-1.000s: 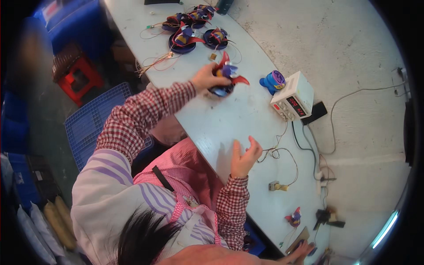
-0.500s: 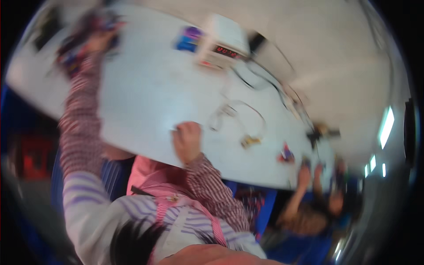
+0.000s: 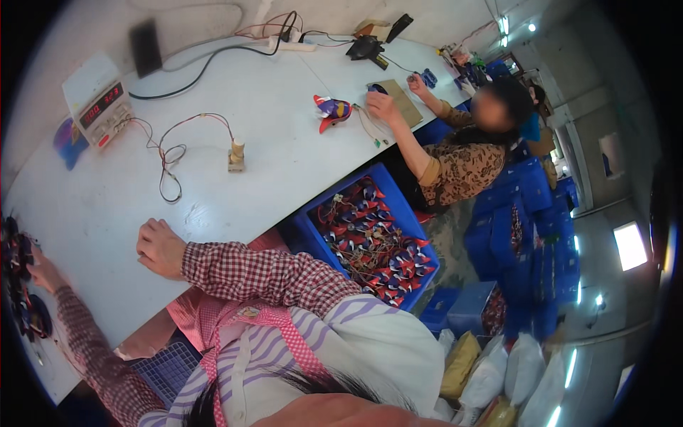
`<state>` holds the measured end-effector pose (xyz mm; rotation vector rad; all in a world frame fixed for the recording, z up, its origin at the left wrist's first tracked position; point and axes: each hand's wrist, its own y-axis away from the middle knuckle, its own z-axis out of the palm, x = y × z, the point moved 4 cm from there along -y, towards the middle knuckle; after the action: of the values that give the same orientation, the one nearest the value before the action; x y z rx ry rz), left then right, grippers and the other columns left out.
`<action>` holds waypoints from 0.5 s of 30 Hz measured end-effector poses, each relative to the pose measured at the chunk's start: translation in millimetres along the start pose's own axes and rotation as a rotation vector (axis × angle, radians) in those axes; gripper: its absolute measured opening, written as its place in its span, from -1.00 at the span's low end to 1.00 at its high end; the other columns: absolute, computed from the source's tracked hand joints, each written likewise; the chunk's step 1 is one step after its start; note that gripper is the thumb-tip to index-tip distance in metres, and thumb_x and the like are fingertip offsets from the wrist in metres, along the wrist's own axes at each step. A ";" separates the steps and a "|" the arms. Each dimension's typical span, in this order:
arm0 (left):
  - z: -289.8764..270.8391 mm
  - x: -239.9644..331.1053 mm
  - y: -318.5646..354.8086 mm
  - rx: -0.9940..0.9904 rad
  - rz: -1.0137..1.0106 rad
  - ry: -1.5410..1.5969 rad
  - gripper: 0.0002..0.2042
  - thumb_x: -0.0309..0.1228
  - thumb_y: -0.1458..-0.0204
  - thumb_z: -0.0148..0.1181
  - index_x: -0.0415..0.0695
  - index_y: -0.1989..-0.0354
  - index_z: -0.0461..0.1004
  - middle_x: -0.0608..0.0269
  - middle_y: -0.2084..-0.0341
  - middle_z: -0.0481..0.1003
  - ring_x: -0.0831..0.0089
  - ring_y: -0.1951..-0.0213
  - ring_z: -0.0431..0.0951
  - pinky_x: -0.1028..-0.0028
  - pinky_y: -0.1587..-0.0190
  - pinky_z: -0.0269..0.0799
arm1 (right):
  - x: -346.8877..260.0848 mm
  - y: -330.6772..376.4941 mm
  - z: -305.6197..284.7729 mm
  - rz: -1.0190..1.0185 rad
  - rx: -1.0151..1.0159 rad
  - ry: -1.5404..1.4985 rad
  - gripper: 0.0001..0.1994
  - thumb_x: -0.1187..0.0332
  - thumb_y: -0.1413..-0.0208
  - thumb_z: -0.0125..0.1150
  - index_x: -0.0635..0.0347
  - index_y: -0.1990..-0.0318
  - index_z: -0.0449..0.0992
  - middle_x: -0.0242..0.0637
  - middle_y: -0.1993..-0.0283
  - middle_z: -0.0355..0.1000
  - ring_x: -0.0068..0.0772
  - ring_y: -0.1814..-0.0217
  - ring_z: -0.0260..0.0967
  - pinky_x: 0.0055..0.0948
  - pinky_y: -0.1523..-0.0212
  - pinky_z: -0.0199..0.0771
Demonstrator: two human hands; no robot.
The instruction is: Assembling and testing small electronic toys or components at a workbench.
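Observation:
At the far left edge of the table, my left hand (image 3: 45, 272) reaches into a heap of dark parts with red and blue bits (image 3: 21, 285). The heap partly hides its fingertips, and whether they hold a part is unclear. My right hand (image 3: 161, 249) rests on the white table (image 3: 235, 203) near its front edge, fingers curled in and nothing showing in them. Beyond it, thin wires (image 3: 171, 153) run from a white power supply with a red display (image 3: 99, 107) to a small beige-and-brass fixture (image 3: 236, 158).
A blue bin (image 3: 420, 231) of red, white and blue parts with wires stands against the table's front edge. A co-worker (image 3: 462, 160) sits beyond it, hands near a similar part (image 3: 332, 112). A black cable (image 3: 206, 70) crosses the back; blue crates (image 3: 526, 235) stand at right.
My view has swung to the right, bringing the bin and co-worker into clear sight. My left hand is still at the heap, and my right hand is still on the table.

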<state>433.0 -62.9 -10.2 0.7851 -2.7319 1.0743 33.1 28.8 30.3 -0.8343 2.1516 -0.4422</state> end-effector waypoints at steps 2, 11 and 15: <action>-23.4 -14.5 14.1 0.145 -0.011 0.249 -0.37 0.06 -0.06 0.02 -0.40 0.05 0.33 -0.08 0.29 0.44 0.08 0.26 0.44 0.23 0.12 0.39 | -9.8 -0.5 0.5 -0.034 0.013 -0.007 -0.90 0.37 0.12 0.17 0.15 0.42 0.43 -0.25 0.25 0.24 -0.22 0.14 0.11 -0.29 0.07 0.14; -99.1 206.6 142.8 -0.349 0.064 1.020 -0.67 -0.45 -0.10 0.08 -0.23 -0.03 0.29 0.18 0.18 0.38 0.49 0.22 0.37 0.56 0.13 0.31 | -14.6 29.3 -47.1 -0.135 0.255 -0.360 -0.86 0.47 0.14 0.21 0.16 0.37 0.42 -0.27 0.27 0.27 -0.25 0.21 0.18 -0.39 0.16 0.25; -132.4 244.0 186.5 -0.536 0.080 1.171 -0.72 -0.52 -0.08 0.03 -0.23 0.02 0.31 0.23 0.22 0.37 0.53 0.26 0.35 0.59 0.16 0.30 | 1.6 72.2 -126.4 0.021 0.266 -0.328 -0.76 0.47 0.10 0.21 0.20 0.21 0.40 -0.24 0.20 0.28 -0.28 0.20 0.23 -0.46 0.16 0.28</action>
<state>117.7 35.5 42.2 -0.0763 -1.8384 0.4685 -94.7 85.2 71.1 -0.6814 1.7535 -0.5277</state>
